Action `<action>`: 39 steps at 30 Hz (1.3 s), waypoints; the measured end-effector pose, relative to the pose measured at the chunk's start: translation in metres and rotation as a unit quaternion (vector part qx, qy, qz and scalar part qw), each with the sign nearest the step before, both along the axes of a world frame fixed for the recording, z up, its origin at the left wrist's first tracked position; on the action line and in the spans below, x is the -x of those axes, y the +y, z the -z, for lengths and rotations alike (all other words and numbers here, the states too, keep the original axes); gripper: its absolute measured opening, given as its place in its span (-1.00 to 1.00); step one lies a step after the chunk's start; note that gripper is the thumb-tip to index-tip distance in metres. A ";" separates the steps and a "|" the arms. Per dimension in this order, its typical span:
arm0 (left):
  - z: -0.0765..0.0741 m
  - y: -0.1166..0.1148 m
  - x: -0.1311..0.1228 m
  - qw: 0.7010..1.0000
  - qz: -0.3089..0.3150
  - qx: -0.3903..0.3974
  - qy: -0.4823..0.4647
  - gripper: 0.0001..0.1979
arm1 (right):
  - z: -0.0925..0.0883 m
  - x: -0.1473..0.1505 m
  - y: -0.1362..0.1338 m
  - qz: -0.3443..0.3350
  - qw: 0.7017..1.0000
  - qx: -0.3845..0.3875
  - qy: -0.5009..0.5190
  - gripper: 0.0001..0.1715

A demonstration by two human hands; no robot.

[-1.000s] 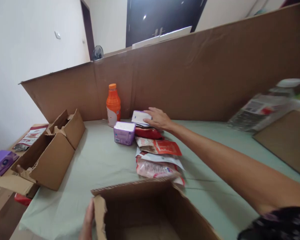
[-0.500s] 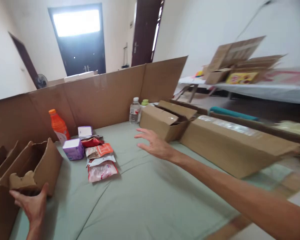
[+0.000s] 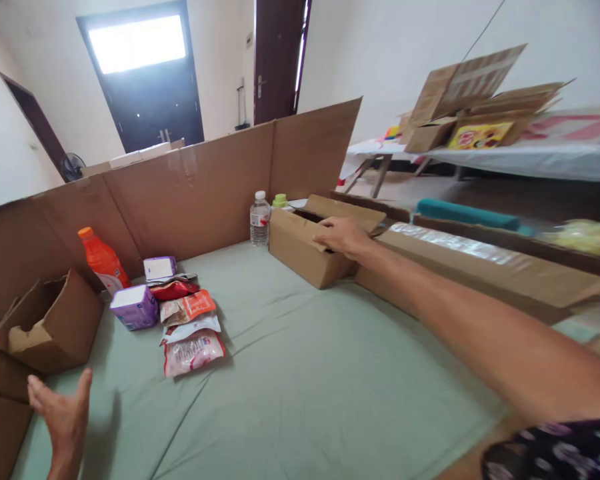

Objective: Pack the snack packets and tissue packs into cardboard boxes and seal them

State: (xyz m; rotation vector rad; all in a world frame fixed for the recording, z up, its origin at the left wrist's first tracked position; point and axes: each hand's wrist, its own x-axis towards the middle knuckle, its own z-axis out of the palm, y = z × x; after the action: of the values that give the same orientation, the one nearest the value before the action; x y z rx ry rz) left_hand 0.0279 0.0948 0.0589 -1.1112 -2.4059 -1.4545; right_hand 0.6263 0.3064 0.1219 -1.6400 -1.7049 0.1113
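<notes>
My right hand (image 3: 346, 236) is at the near right edge of a small open-topped cardboard box (image 3: 300, 248), its fingers bent over the edge. The contents of that box are hidden. At the lower left my left hand (image 3: 63, 407) holds nothing, thumb and fingers apart. Just beyond it stands a torn-edged cardboard box (image 3: 75, 327). Between the hands lie overlapping snack packets (image 3: 193, 353) and two purple-and-white packs (image 3: 136, 308). Behind them leans an orange bottle (image 3: 104, 257). A clear water bottle (image 3: 259, 220) and a green-capped container (image 3: 280, 200) stand behind the right-hand box.
A tall cardboard panel (image 3: 205, 177) runs along the back of the green cloth surface (image 3: 300, 373). A long taped cardboard box (image 3: 460, 267) lies at the right. Farther off, a white-covered table (image 3: 525, 160) carries more boxes and a yellow packet (image 3: 480, 136).
My right hand has moved from above the cloth, right and away, to the small cardboard box. My left hand has come away from the torn box. The view has shifted slightly.
</notes>
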 end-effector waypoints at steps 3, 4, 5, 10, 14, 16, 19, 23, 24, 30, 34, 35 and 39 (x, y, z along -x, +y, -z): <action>0.014 -0.043 -0.030 0.996 0.085 -0.018 0.031 0.24 | -0.005 -0.001 -0.046 -0.020 0.998 0.054 -0.001 -0.79; 0.018 -0.057 -0.044 0.990 0.129 -0.022 0.044 0.14 | -0.006 -0.001 -0.068 -0.038 0.997 0.068 -0.003 -0.77; 0.020 -0.070 -0.060 0.982 0.179 -0.023 0.060 0.03 | -0.007 0.000 -0.093 -0.060 0.995 0.082 -0.003 -0.74; 0.016 -0.111 -0.150 0.880 0.464 0.018 0.097 -0.16 | -0.022 0.016 -0.228 -0.262 0.954 0.146 -0.025 -0.65; 0.009 -0.107 -0.193 0.785 0.615 0.059 0.036 0.24 | -0.045 0.034 -0.301 -0.410 0.872 0.255 -0.083 -0.56; 0.010 -0.097 -0.204 0.749 0.655 0.098 -0.029 0.36 | -0.049 0.035 -0.315 -0.435 0.852 0.280 -0.080 -0.66; 0.013 -0.084 -0.213 0.700 0.687 0.151 -0.125 0.45 | -0.042 0.029 -0.314 -0.443 0.862 0.247 -0.030 -0.61; 0.020 -0.089 -0.218 0.699 0.680 0.168 -0.144 0.45 | -0.028 0.035 -0.296 -0.391 0.891 0.221 -0.069 -0.44; 0.021 -0.094 -0.218 0.707 0.672 0.171 -0.142 0.44 | -0.026 0.040 -0.292 -0.389 0.888 0.225 -0.100 -0.36; 0.029 -0.115 -0.220 0.730 0.644 0.175 -0.143 0.46 | -0.011 0.076 -0.294 -0.395 0.861 0.237 -0.216 -0.16; 0.035 -0.115 -0.223 0.732 0.642 0.164 -0.157 0.51 | 0.019 0.087 -0.298 -0.355 0.888 0.178 -0.230 -0.37; 0.037 -0.115 -0.224 0.731 0.644 0.160 -0.156 0.50 | 0.025 0.087 -0.298 -0.363 0.889 0.160 -0.228 -0.40; 0.040 -0.116 -0.226 0.728 0.661 0.121 -0.137 0.44 | 0.029 0.090 -0.303 -0.416 0.875 0.122 -0.215 -0.43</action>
State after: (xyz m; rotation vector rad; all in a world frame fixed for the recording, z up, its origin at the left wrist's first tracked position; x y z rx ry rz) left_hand 0.2540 -0.0211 0.0191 -3.2659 -1.7901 -1.5273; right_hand 0.5358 0.0036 0.0932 -1.0095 -2.7524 0.4127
